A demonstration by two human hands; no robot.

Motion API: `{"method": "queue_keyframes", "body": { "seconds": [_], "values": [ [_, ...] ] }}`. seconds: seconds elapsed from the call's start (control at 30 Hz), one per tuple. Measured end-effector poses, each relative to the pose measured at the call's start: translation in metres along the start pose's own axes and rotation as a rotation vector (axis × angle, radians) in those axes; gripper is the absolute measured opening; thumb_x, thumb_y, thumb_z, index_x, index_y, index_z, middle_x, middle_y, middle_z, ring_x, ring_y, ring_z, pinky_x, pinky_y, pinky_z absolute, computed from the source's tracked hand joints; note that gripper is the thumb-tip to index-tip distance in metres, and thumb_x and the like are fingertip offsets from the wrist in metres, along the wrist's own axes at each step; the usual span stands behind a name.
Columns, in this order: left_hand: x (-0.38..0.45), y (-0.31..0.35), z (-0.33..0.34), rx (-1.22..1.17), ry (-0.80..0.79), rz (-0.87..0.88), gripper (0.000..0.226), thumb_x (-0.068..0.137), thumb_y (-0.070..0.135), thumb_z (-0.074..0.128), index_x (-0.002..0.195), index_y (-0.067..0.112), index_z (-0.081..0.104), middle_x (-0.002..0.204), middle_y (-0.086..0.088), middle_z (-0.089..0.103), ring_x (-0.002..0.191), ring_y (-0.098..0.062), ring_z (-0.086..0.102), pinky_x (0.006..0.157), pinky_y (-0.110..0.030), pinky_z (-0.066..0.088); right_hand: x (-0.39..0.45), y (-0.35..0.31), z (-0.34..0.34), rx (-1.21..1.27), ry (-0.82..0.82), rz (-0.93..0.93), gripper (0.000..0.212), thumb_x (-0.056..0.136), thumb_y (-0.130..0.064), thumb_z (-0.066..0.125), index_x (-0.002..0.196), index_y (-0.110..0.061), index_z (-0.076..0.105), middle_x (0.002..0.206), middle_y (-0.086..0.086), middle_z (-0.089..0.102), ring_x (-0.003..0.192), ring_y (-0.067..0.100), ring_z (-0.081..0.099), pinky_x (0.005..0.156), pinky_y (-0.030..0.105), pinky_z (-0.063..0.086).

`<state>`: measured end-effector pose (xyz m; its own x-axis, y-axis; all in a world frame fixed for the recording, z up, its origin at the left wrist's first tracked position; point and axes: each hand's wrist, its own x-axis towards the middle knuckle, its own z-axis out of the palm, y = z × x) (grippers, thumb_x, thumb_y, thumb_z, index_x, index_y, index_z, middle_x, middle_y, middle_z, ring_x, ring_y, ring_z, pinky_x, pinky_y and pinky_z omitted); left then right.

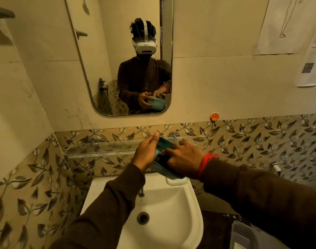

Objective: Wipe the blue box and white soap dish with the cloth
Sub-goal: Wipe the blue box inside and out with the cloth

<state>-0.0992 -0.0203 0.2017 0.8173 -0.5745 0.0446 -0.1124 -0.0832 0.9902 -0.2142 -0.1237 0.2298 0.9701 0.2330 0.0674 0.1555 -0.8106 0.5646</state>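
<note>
The blue box (163, 146) is held tilted above the white sink (171, 203), the left hand (146, 153) gripping its left edge. The right hand (185, 159) presses inside it, fingers (171, 151) curled (cloth barely visible). The white soap dish (177, 181) sits on the sink rim just below.

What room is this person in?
Most likely a small bathroom. A white sink with a drain sits below a wall mirror, and leaf-patterned tiles run along the wall behind a glass shelf.
</note>
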Motion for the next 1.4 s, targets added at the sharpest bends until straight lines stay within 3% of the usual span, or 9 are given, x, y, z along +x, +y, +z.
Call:
{"method": "queue_keyframes", "body": {
  "seconds": [0.2,0.3,0.53,0.7,0.87,0.93,1.03,1.23,1.4],
  "values": [
    [-0.004,0.004,0.007,-0.055,-0.126,-0.143,0.053,0.1,0.06,0.036,0.119,0.024,0.069,0.116,-0.01,0.072,0.11,-0.028,0.068,0.102,-0.05,0.052,0.0,0.017,0.005,-0.126,0.235,-0.115,0.032,0.097,-0.024,0.042,0.118,-0.02,0.065,0.114,0.007,0.061,0.097,0.025,0.06,0.079,0.039,0.053],
    [-0.005,0.009,0.005,0.045,-0.124,-0.095,0.046,0.102,0.058,0.037,0.11,0.027,0.07,0.119,-0.008,0.07,0.113,-0.025,0.065,0.107,-0.05,0.047,0.0,0.01,0.006,-0.169,0.242,0.007,0.028,0.09,-0.032,0.06,0.116,-0.025,0.067,0.111,0.006,0.063,0.093,0.025,0.062,0.078,0.04,0.05],
    [0.003,0.02,-0.014,0.274,-0.076,0.057,0.036,0.101,0.056,0.041,0.089,0.033,0.066,0.105,-0.003,0.069,0.103,-0.026,0.064,0.095,-0.045,0.052,0.003,-0.007,0.005,-0.039,-0.089,0.297,0.048,0.093,-0.039,0.057,0.136,-0.018,0.05,0.123,0.015,0.053,0.108,0.038,0.056,0.099,0.055,0.036],
    [0.001,0.006,-0.001,0.374,0.05,0.24,0.033,0.103,0.05,0.041,0.089,0.033,0.067,0.086,0.009,0.065,0.082,-0.007,0.059,0.063,-0.019,0.04,0.0,-0.011,-0.013,-0.081,-0.338,0.316,0.044,0.094,-0.043,0.055,0.129,-0.017,0.055,0.112,0.011,0.057,0.099,0.029,0.058,0.096,0.048,0.039],
    [0.004,-0.003,0.008,0.4,0.179,0.514,0.032,0.105,0.037,0.046,0.106,0.019,0.072,0.104,-0.005,0.07,0.094,-0.016,0.06,0.074,-0.013,0.043,-0.002,-0.025,-0.022,0.096,-0.316,0.327,0.029,0.098,-0.037,0.047,0.114,-0.016,0.06,0.074,0.003,0.048,0.069,0.021,0.049,0.07,0.034,0.043],
    [0.003,-0.005,0.009,0.39,0.204,0.543,0.031,0.104,0.034,0.047,0.107,0.016,0.072,0.102,-0.004,0.068,0.092,-0.012,0.057,0.071,0.0,0.038,-0.002,-0.03,-0.023,0.213,-0.314,0.334,0.025,0.097,-0.036,0.045,0.106,-0.02,0.062,0.074,0.002,0.056,0.067,0.023,0.054,0.065,0.031,0.043],
    [0.0,-0.011,0.007,0.328,0.237,0.509,0.031,0.104,0.034,0.047,0.106,0.015,0.072,0.094,0.004,0.062,0.083,-0.004,0.054,0.069,0.003,0.037,0.002,-0.027,-0.021,0.402,-0.363,0.361,0.024,0.094,-0.04,0.051,0.106,-0.022,0.062,0.087,0.002,0.065,0.071,0.023,0.057,0.066,0.03,0.047],
    [0.001,-0.015,-0.004,0.22,0.24,0.297,0.035,0.103,0.047,0.041,0.091,0.029,0.068,0.09,-0.002,0.069,0.083,-0.004,0.058,0.062,-0.015,0.041,0.008,-0.01,-0.014,0.935,-0.445,0.437,0.025,0.092,-0.04,0.055,0.099,-0.022,0.072,0.076,-0.001,0.073,0.066,0.014,0.071,0.062,0.029,0.06],
    [0.006,-0.008,-0.025,0.031,0.159,-0.025,0.045,0.102,0.058,0.036,0.096,0.024,0.065,0.104,-0.013,0.07,0.101,-0.034,0.067,0.092,-0.047,0.056,0.013,0.01,-0.018,1.096,-0.243,0.458,0.026,0.094,-0.043,0.052,0.113,-0.032,0.068,0.085,-0.011,0.065,0.07,0.004,0.065,0.051,0.015,0.049]
  ]
}}
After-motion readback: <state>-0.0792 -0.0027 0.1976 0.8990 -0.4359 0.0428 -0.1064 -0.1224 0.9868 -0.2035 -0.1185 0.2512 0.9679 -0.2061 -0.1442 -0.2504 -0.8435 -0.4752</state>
